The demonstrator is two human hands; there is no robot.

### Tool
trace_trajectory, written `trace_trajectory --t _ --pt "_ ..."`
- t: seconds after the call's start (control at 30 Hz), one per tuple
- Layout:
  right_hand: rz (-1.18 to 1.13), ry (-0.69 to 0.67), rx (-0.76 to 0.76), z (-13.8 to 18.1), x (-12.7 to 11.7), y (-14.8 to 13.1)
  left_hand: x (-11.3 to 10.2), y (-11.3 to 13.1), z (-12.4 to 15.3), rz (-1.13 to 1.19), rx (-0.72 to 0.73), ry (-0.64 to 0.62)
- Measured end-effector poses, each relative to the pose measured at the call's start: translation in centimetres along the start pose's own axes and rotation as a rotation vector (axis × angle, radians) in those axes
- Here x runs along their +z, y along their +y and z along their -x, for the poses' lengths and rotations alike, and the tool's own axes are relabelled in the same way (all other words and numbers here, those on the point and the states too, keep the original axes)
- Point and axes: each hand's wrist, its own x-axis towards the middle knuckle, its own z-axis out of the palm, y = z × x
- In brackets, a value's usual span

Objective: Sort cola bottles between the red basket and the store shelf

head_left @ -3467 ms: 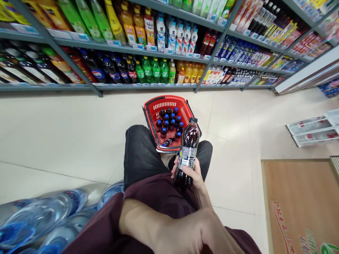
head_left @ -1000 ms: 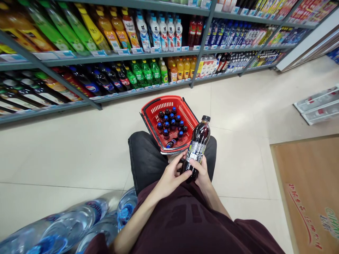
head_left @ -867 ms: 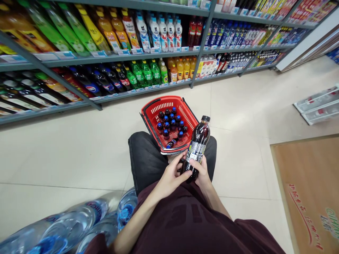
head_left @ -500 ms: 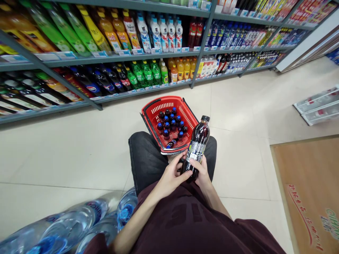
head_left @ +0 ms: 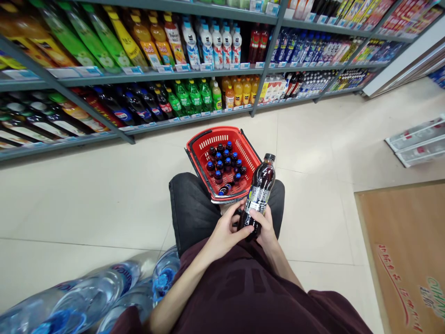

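Both my hands hold a dark drink bottle (head_left: 262, 183) with a black cap, tilted to the right above my knees. My left hand (head_left: 226, 229) wraps its lower left side. My right hand (head_left: 266, 226) grips the base and label from the right. Just beyond stands a red shopping basket (head_left: 201, 141) on the floor, filled with several small dark bottles with blue caps (head_left: 224, 162); one lies on its side near the front.
Long grey shelves (head_left: 146, 76) packed with soft drinks and juices run across the top. Packs of water bottles (head_left: 90, 297) lie at the lower left. A brown cardboard sheet (head_left: 403, 250) covers the floor at right. Shrink-wrapped packs (head_left: 417, 141) sit at far right.
Since 3.5 s ago my left hand has come up from my lap and joined the right on the bottle. Over the last second nothing visibly moves.
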Motion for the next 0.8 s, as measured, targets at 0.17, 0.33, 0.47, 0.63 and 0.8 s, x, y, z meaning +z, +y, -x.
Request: trace_trajectory --t 0.17,0.33,0.47,0.63,0.8 --pt "0.013 -0.003 -0.017 -0.3 0.3 -0.1 0.0 -0.1 0.2 -0.205 0.040 0.082" --pt "0.016 -0.013 -0.071 -0.7 0.4 -0.2 0.4 -0.2 0.4 -0.510 0.211 0.156" --pt "-0.063 -0.027 -0.087 -0.9 0.3 -0.2 0.8 -0.2 0.6 -0.544 0.225 0.126" --pt "-0.153 -0.110 0.098 -0.7 0.6 -0.8 0.4 0.4 0.5 -0.391 0.181 0.025" --pt "-0.150 -0.042 0.096 -0.6 1.1 -1.5 0.0 0.7 0.2 -0.175 0.055 -0.068"
